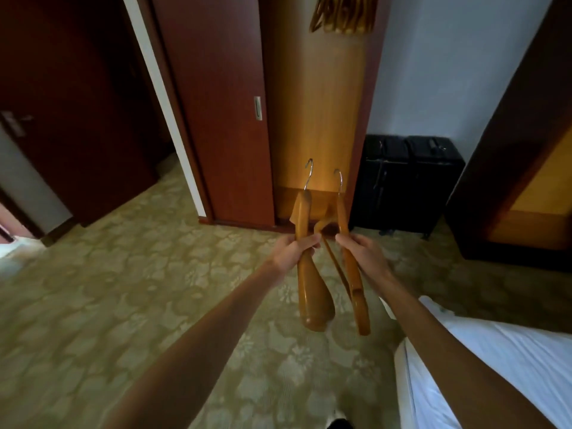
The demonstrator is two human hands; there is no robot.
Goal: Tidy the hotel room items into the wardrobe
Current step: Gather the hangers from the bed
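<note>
Hangers fill both of your hands, out in front of you above the carpet and just short of the open wardrobe (315,119). Your left hand (292,250) is curled round the neck of a broad-shouldered wooden hanger (312,292), whose metal hook points up toward the wardrobe opening and whose thick end hangs down toward you. Your right hand (363,250) pinches a slimmer wooden hanger (353,274) with a trouser bar, its hook also upright, close beside the first hook. The two hangers sit near each other, and you cannot tell whether their upper ends touch.

Straight ahead, the wardrobe's sliding door (216,103) is pushed to the left, leaving a lit, honey-coloured interior showing. More wooden hangers (340,13) hang at the top of that opening. Right of the wardrobe, two dark suitcases (408,181) stand side by side against the pale wall. Further right is another piece of dark wooden furniture (526,150). A dark room door (62,103) stands at the left. Under everything runs a green carpet (139,274) with a floral pattern, and a white-sheeted bed (495,366) edges into the lower right beneath your right forearm.
</note>
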